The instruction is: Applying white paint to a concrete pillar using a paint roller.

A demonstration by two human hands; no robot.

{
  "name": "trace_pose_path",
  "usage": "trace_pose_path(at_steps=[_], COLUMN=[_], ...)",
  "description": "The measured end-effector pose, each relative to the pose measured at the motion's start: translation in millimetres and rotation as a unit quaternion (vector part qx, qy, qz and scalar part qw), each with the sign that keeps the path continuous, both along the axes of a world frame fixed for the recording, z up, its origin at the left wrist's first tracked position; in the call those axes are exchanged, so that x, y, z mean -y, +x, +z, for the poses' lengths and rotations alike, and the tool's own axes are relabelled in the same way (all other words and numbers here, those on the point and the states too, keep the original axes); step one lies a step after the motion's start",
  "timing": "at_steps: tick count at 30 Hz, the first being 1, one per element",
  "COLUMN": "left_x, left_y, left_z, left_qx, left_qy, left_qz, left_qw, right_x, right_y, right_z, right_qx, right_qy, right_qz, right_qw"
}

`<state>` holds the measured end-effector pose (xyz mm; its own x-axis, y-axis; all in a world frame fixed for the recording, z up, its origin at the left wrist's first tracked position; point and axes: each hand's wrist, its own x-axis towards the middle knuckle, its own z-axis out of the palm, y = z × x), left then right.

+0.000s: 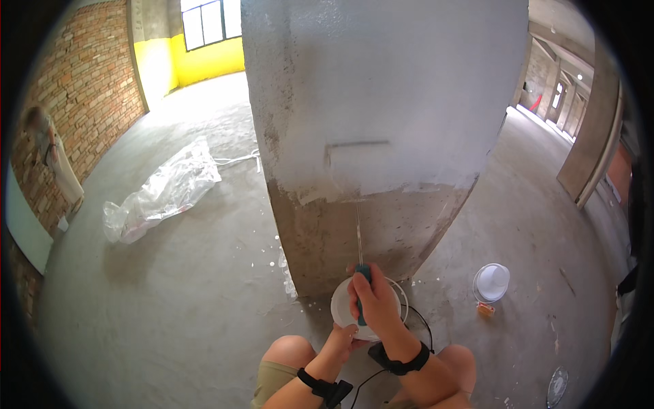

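Note:
My right hand is closed round the teal handle of a paint roller, whose thin metal rod runs up in front of a square pillar. The roller's head lies against the pillar's light-coated part, and its pale surface blends in there; a dark line shows along its top. Below that, the pillar's lower band is bare brown-grey. Under my right hand stands a white round bucket with a wire handle. My left hand grips its near rim, with fingers partly hidden. Both wrists wear black bands.
A clear plastic sheet lies on the floor to the left. At the right are a white pail, a small orange object and a clear oval piece. A black cable runs beside the bucket. Far left, a person stands by a brick wall.

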<state>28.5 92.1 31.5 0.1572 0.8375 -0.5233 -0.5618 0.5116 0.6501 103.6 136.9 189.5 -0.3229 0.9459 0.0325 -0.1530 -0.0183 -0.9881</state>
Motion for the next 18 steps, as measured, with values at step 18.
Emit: trace_pose_path(at_steps=[18], left_x=[-18], left_y=[8], left_z=[0], left_qx=[0.024], left_qy=[0.02], left_qz=[0.021], left_qw=[0.999], right_x=[35], right_y=[-17], right_z=[-67], right_qx=[0.057], right_qy=[-0.027], right_qz=[-0.022], right_qw=[0.998])
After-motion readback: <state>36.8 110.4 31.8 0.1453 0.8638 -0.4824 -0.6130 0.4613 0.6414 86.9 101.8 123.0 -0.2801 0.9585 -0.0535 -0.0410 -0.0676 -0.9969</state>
